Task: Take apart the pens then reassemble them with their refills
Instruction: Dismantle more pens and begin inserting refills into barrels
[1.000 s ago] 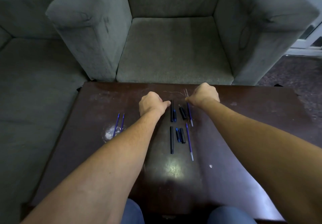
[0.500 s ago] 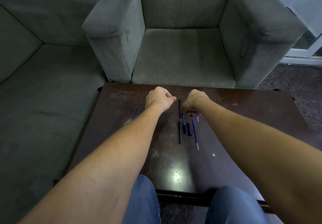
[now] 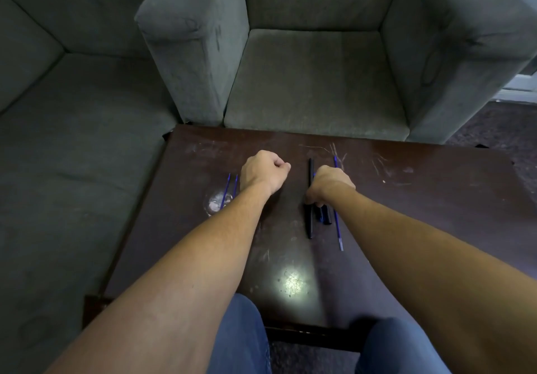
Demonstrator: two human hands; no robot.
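Observation:
Pen parts lie in two rows on the dark wooden table (image 3: 406,213). A far black barrel (image 3: 310,170) and a near black barrel (image 3: 310,224) lie end to end. Beside the near barrel are a short blue piece (image 3: 321,217), a black cap (image 3: 328,217) and a blue refill (image 3: 338,229). The tip of another refill (image 3: 335,161) shows beyond my right hand (image 3: 329,184), which is curled palm down, its fingertips touching the top of the near parts. What it grips is hidden. My left hand (image 3: 263,171) is a closed fist, and two spare blue refills (image 3: 229,190) lie just to its left.
A grey armchair (image 3: 313,83) stands right against the table's far edge, and a grey sofa (image 3: 72,141) runs along the left. My knees in blue jeans (image 3: 241,338) are at the near edge. A bright light spot (image 3: 293,283) glares on the table.
My right hand has drawn back toward me, from the far row of parts to the top of the near row. The left fist has stayed in place. The camera has tilted.

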